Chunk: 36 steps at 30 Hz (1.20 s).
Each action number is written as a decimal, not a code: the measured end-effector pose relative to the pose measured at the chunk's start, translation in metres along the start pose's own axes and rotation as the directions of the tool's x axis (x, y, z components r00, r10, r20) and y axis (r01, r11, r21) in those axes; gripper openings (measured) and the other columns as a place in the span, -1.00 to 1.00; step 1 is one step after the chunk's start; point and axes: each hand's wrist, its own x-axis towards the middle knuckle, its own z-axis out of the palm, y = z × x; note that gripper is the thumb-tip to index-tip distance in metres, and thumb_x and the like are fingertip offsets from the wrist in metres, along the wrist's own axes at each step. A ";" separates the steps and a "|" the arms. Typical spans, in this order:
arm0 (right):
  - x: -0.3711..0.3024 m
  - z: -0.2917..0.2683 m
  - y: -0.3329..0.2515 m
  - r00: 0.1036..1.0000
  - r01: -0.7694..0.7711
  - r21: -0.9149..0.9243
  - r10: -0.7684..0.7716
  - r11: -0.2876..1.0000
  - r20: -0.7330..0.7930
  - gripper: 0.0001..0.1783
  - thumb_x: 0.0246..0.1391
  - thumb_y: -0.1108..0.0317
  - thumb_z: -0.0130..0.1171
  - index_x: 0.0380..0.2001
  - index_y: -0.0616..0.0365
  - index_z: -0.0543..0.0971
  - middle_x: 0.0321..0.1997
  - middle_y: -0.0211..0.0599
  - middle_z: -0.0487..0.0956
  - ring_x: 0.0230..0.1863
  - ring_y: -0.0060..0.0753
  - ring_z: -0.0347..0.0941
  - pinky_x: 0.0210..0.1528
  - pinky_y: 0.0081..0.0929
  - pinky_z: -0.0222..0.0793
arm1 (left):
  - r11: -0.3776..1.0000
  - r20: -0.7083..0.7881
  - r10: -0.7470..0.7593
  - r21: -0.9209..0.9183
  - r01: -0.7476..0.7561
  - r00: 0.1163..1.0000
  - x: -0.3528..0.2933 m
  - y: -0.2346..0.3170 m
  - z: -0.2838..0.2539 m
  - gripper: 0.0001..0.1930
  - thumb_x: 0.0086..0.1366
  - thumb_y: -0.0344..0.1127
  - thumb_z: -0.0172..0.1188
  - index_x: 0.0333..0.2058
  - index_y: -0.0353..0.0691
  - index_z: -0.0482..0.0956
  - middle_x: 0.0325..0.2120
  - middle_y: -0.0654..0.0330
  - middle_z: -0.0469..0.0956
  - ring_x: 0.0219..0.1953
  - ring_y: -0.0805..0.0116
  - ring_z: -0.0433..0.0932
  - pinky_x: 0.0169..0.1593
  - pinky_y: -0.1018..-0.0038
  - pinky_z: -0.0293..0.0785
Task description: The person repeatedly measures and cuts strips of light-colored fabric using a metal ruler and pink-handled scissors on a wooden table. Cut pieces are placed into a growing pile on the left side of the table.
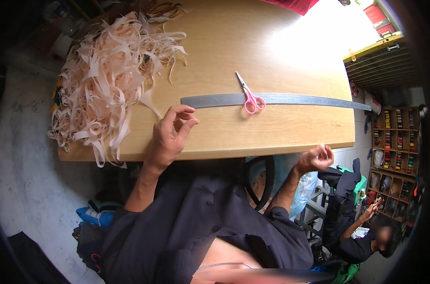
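Note:
My left hand (171, 132) hovers at the near edge of the table, thumb and index finger apart in a C shape, with nothing visible between them. Just beyond its fingertips lies the left end of a long grey metal ruler (300, 99). Across the ruler rest scissors with pink handles (251, 98), blades pointing away from me. My right hand (315, 159) is beside the table's near right corner, its fingers curled in loosely; I see nothing in them. To the left of my left hand sits a big tangled heap of pale pink fabric strips (106, 80).
The wooden table (210, 137) ends just in front of me. At its far left stand large scissors with brown handles (164, 9). Red cloth (295, 4) lies at the far edge. On the right, a person (352, 236) sits near a thread rack (395, 137). A plastic bag (304, 189) hangs below.

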 end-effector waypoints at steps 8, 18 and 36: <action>-0.060 0.086 -0.181 0.253 0.415 0.388 -0.514 0.823 0.820 -0.65 0.17 0.34 0.35 0.01 0.15 0.60 0.10 -0.09 0.61 0.30 0.08 0.45 0.38 0.08 0.26 | 0.993 0.005 0.100 0.063 -0.100 0.995 0.001 0.001 0.005 -0.78 0.44 -0.42 0.32 0.00 -0.25 0.55 -0.33 0.16 0.68 -0.56 0.45 0.49 -0.36 0.47 0.52; -0.052 0.102 -0.190 0.404 0.325 0.305 -0.423 0.895 0.811 -0.64 0.24 0.34 0.34 0.06 0.23 0.60 0.10 0.01 0.62 0.22 0.04 0.52 0.35 -0.03 0.30 | 0.983 -0.027 0.144 0.115 -0.140 0.989 0.010 -0.001 -0.002 -0.80 0.40 -0.44 0.36 -0.05 -0.25 0.59 -0.37 0.18 0.69 -0.61 0.47 0.45 -0.46 0.47 0.43; -0.074 0.087 -0.223 0.299 -0.172 0.376 -0.315 0.911 0.901 -0.95 0.19 0.56 0.37 -0.29 0.29 0.68 -0.35 -0.18 0.68 -0.32 -0.32 0.61 -0.19 -0.44 0.50 | 0.995 0.120 -0.019 -0.093 0.030 0.993 0.001 -0.007 -0.017 -0.82 0.44 -0.44 0.34 -0.02 -0.30 0.68 -0.38 0.24 0.70 -0.35 0.59 0.62 -0.26 0.60 0.51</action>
